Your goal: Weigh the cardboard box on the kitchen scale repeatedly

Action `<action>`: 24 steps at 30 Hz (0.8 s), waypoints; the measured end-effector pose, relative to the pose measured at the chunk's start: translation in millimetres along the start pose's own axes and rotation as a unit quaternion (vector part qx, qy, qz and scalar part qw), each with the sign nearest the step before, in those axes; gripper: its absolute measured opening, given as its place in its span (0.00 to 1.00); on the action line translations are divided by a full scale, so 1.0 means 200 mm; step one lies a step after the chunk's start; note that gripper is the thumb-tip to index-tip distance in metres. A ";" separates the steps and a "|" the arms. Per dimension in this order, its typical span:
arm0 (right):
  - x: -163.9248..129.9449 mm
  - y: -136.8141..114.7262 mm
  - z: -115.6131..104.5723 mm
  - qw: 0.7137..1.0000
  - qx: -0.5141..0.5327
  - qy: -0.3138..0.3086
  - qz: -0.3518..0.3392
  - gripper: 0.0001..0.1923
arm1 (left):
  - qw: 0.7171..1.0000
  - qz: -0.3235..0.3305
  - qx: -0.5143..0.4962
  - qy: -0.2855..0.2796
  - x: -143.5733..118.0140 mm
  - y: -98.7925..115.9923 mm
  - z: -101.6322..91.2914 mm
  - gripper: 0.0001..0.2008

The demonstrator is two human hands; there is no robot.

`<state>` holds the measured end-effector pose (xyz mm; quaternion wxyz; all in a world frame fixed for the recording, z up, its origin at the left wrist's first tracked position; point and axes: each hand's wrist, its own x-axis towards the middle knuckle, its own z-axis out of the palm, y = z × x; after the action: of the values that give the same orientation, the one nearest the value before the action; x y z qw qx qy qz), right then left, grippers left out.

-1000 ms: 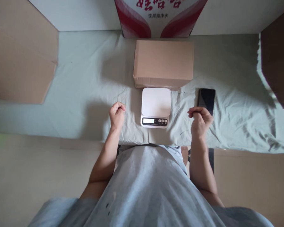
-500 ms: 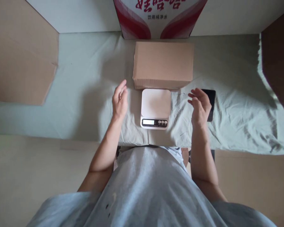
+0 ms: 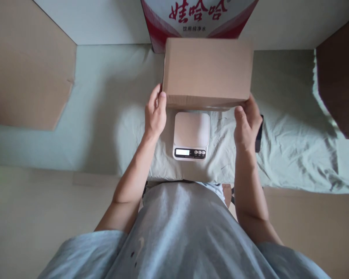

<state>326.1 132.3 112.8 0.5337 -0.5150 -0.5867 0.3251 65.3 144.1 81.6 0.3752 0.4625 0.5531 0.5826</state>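
Observation:
A plain brown cardboard box is held between both my hands, raised above the pale green cloth. My left hand presses its near left corner, and my right hand grips its near right corner. Just in front of the box sits a small white digital scale, its platform bare and its display lit. A black phone lies to the right of the scale, mostly hidden behind my right hand.
A red and white printed carton stands behind the brown box. Flat cardboard leans at the left, and a dark brown box stands at the right. More cardboard lies below the table's near edge.
Both hands opened from loose fists beside the scale, reached forward and took hold of the brown box. The box now looks larger and nearer, lifted off the cloth.

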 end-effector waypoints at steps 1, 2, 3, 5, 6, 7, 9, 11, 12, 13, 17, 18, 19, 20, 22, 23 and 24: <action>-0.02 -0.04 -0.02 1.000 -0.003 0.016 -0.015 0.25 | 1.000 0.012 -0.001 -0.003 -0.03 0.06 -0.01 0.25; -0.04 -0.08 -0.03 0.999 -0.006 0.032 -0.029 0.25 | 1.000 0.020 0.002 -0.004 -0.07 0.13 -0.01 0.24; -0.07 -0.11 -0.05 0.998 -0.010 0.045 -0.038 0.25 | 1.000 0.024 0.007 -0.001 -0.11 0.19 -0.02 0.23; -0.14 -0.16 -0.08 0.998 -0.015 0.057 -0.038 0.24 | 1.000 0.014 0.026 0.005 -0.21 0.29 -0.05 0.22; -0.18 -0.18 -0.10 0.998 -0.016 0.055 -0.030 0.24 | 0.999 0.006 0.038 0.011 -0.27 0.33 -0.06 0.22; -0.23 -0.18 -0.11 0.998 -0.016 0.051 -0.020 0.25 | 0.999 -0.004 0.049 0.015 -0.32 0.35 -0.07 0.22; -0.32 -0.17 -0.14 0.999 -0.015 0.044 0.005 0.26 | 0.997 -0.022 0.068 0.014 -0.42 0.36 -0.10 0.22; -0.41 -0.14 -0.16 0.998 -0.023 0.039 0.034 0.28 | 0.996 -0.037 0.077 0.005 -0.51 0.34 -0.12 0.23; -0.45 -0.13 -0.17 0.998 -0.030 0.036 0.049 0.28 | 0.996 -0.044 0.079 0.003 -0.54 0.32 -0.12 0.23; -0.48 -0.11 -0.18 0.997 -0.037 0.034 0.062 0.28 | 0.996 -0.050 0.079 0.003 -0.56 0.31 -0.13 0.23; -0.56 -0.09 -0.19 0.995 -0.049 0.013 0.083 0.28 | 0.994 -0.070 0.080 0.014 -0.60 0.27 -0.14 0.23; -0.57 -0.09 -0.19 0.995 -0.050 0.011 0.083 0.28 | 0.994 -0.072 0.079 0.016 -0.60 0.26 -0.14 0.23; -0.57 -0.08 -0.18 0.995 -0.051 0.012 0.084 0.28 | 0.994 -0.073 0.079 0.016 -0.60 0.26 -0.14 0.23; -0.58 -0.08 -0.18 0.995 -0.051 0.014 0.085 0.28 | 0.994 -0.074 0.079 0.016 -0.60 0.25 -0.14 0.22; -0.59 -0.06 -0.18 0.995 -0.050 0.016 0.089 0.28 | 0.993 -0.078 0.081 0.019 -0.60 0.25 -0.14 0.22; -0.59 -0.05 -0.18 0.995 -0.046 0.014 0.092 0.28 | 0.993 -0.080 0.082 0.022 -0.61 0.24 -0.14 0.22; -0.60 -0.04 -0.18 0.994 -0.042 0.013 0.097 0.28 | 0.993 -0.081 0.081 0.024 -0.61 0.24 -0.14 0.23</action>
<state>347.0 11.0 93.1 0.4849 -0.5955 -0.5404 0.3437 77.7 14.6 114.8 0.3689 0.4307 0.6429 0.5149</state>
